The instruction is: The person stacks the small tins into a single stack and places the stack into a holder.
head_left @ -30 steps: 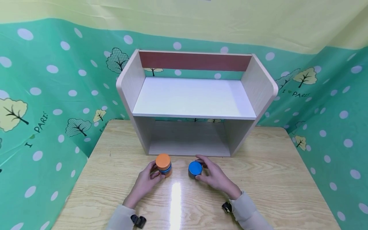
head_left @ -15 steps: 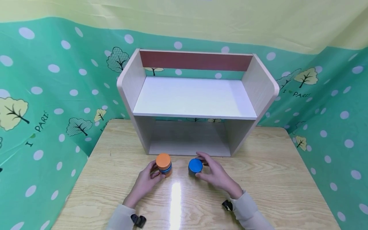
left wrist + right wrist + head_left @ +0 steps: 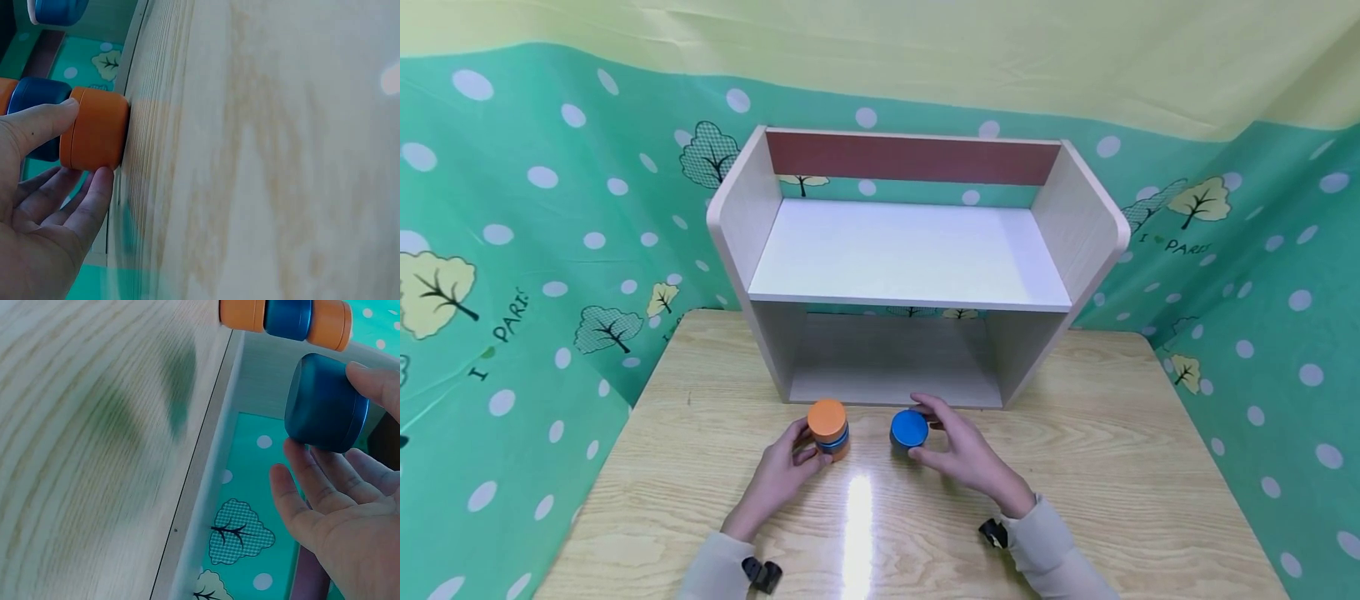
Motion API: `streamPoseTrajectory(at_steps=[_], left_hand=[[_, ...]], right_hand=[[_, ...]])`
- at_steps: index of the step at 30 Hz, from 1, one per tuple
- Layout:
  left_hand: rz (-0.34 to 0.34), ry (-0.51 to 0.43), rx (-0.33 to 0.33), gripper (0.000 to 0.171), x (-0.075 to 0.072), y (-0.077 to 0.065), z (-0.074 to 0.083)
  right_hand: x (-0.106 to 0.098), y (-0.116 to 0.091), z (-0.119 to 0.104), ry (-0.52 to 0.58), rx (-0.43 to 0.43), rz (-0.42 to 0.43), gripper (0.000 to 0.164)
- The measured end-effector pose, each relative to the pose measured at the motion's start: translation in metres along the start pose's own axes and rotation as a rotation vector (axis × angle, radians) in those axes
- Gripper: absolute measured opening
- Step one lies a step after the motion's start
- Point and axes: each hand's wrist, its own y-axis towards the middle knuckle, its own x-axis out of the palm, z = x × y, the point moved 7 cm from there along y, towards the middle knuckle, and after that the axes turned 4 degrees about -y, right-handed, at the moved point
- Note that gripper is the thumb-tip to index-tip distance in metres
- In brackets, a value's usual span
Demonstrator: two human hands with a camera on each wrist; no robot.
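On the table in front of the shelf stands an upright stack of round lidded jars: an orange jar (image 3: 99,134) at the bottom, a blue jar (image 3: 287,319) in the middle and an orange jar (image 3: 827,421) on top. My left hand (image 3: 778,475) holds the bottom jar from the left, thumb on one side and fingertips on the other. To the right of the stack, my right hand (image 3: 966,458) grips another blue jar (image 3: 325,403) between thumb and fingers. The right wrist view shows this jar raised off the table and slightly tilted, apart from the stack.
A two-level shelf unit (image 3: 910,254) stands just behind the jars, its lower edge close to them. Wooden tabletop (image 3: 1120,483) extends to both sides and toward me. A green patterned cloth (image 3: 550,250) hangs behind and at the sides.
My right hand has lifted the single blue jar, which shifts slightly up in the head view. The left hand and the stack stay in place.
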Motion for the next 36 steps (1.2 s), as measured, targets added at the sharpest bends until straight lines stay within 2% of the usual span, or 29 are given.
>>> streamPoseTrajectory(at_steps=[6,16,29,31,36], left_hand=[[0.008,0.006,0.029,0.065,0.0,0.001,-0.002],[0.023,-0.005,0.026,0.065,0.0,0.001,-0.003],[-0.007,0.007,0.021,0.067,0.0,0.003,-0.003],[-0.004,0.007,0.019,0.068,0.0,0.004,-0.007],[0.008,0.0,0.02,0.07,0.0,0.01,-0.028]], right_hand=[[-0.001,0.002,-0.002,-0.016,-0.001,0.002,0.077],[-0.004,0.005,-0.009,-0.041,-0.024,0.026,0.077],[-0.008,0.011,-0.02,-0.035,-0.043,0.041,0.077],[-0.009,0.012,-0.022,-0.032,-0.043,0.04,0.078],[-0.01,0.015,-0.028,-0.037,-0.052,0.035,0.078]])
